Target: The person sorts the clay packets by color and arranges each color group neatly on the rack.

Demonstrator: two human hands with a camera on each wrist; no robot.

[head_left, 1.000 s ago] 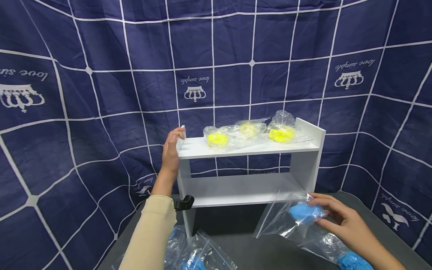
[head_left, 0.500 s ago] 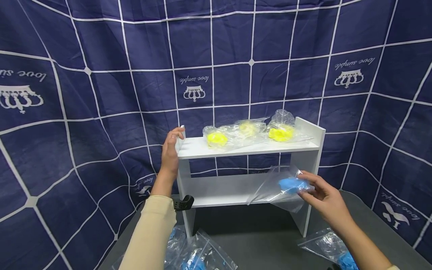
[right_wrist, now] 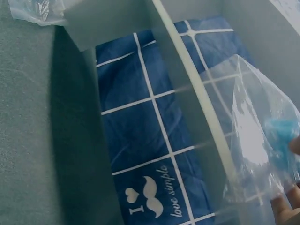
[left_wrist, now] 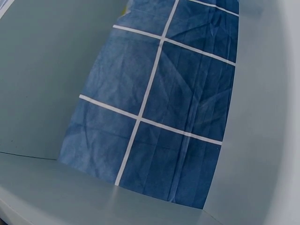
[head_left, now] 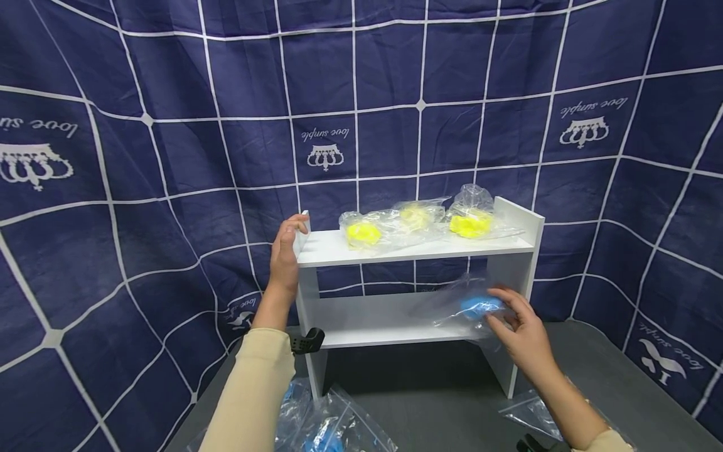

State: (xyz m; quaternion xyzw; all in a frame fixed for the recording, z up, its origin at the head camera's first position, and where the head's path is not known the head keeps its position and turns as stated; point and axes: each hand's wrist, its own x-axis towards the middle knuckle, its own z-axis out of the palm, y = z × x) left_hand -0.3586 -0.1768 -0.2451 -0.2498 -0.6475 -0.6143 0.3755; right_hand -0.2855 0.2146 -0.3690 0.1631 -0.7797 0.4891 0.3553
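A white two-tier shelf [head_left: 378, 320] stands on a dark grey surface. My left hand [head_left: 286, 257] grips the top of its left side panel, with the fingers bent over the edge. With thumb and fingers, my right hand [head_left: 522, 333] pinches a clear plastic bag [right_wrist: 251, 131] around a light blue lump [head_left: 480, 307]. This bag is at the lower tier's right half, in front of or just over the board; I cannot tell whether it touches. In the right wrist view, fingertips [right_wrist: 288, 206] show at the right edge beside the bag. The left wrist view shows only shelf panels and cloth.
Bags with yellow lumps [head_left: 363, 233] lie along the upper tier. Clear bags with blue lumps [head_left: 324, 439] lie at the shelf's lower left, and another clear bag [head_left: 533, 414] lies at the lower right, partly behind my right forearm. Navy checked cloth [head_left: 390, 144] hangs behind.
My right hand has carried the bagged blue lump up and left from below the shelf's right front to the lower tier. The left hand has stayed on the side panel.
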